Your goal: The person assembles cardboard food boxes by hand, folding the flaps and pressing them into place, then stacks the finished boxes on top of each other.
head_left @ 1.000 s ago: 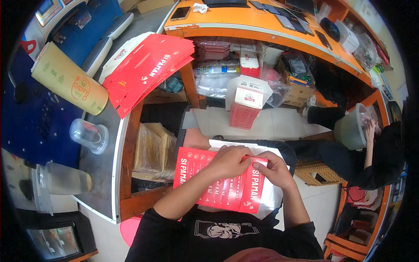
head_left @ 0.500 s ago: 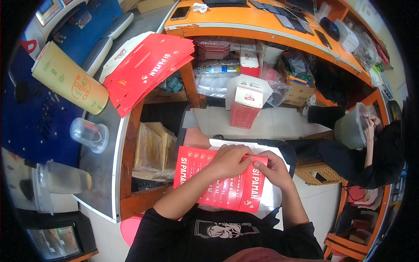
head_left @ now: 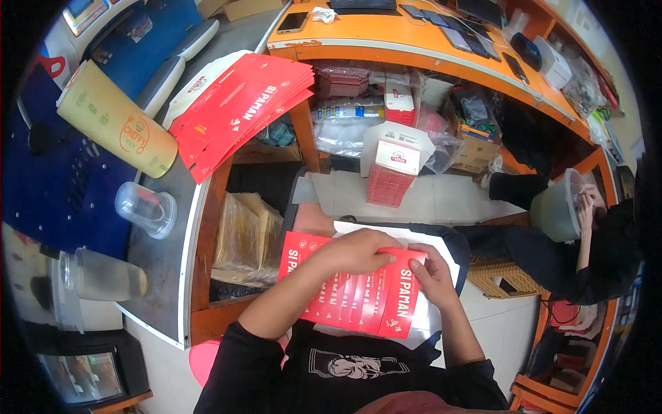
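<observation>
Several flat red cardboard box sleeves [head_left: 332, 293], printed in white, lie fanned in an overlapping row across my lap. White card [head_left: 452, 259] shows behind and to the right of them. My left hand [head_left: 355, 250] reaches over the row, thumb and fingers closed on the top edge near the rightmost red box sleeve [head_left: 400, 303]. That sleeve's upper right corner is pinched by my right hand [head_left: 434, 272], thumb in front and fingers behind. Where my left fingertips end is partly hidden.
More flat red cartons [head_left: 241, 103] are piled on the grey table at left, beside a yellow-green paper roll [head_left: 114, 121] and clear plastic cups [head_left: 145, 210]. Ahead stands a stack of folded red-and-white boxes [head_left: 394, 181]. At right another person holds a translucent tub [head_left: 552, 210].
The view has shifted slightly. My left hand has flattened a little over the top edge; my right hand has slid slightly down and right along the rightmost sleeve.
</observation>
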Demonstrator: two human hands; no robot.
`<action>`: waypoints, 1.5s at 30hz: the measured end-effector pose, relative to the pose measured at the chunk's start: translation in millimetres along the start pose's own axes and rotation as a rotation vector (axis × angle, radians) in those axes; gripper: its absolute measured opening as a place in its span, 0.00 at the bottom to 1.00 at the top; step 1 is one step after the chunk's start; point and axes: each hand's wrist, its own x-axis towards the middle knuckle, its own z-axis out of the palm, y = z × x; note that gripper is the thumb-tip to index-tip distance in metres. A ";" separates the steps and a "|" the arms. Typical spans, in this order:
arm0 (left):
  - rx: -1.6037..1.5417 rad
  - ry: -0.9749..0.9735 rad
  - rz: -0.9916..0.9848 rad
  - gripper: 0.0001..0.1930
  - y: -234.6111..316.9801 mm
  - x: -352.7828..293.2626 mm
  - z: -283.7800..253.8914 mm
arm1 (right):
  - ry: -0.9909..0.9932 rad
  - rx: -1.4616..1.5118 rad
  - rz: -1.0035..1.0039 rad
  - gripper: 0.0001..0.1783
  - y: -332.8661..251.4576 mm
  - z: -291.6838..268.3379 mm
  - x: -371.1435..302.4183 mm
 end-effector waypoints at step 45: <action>0.432 0.035 0.310 0.18 32.7 -72.0 66.3 | -0.230 -0.611 -0.428 0.13 -15.0 16.8 -94.9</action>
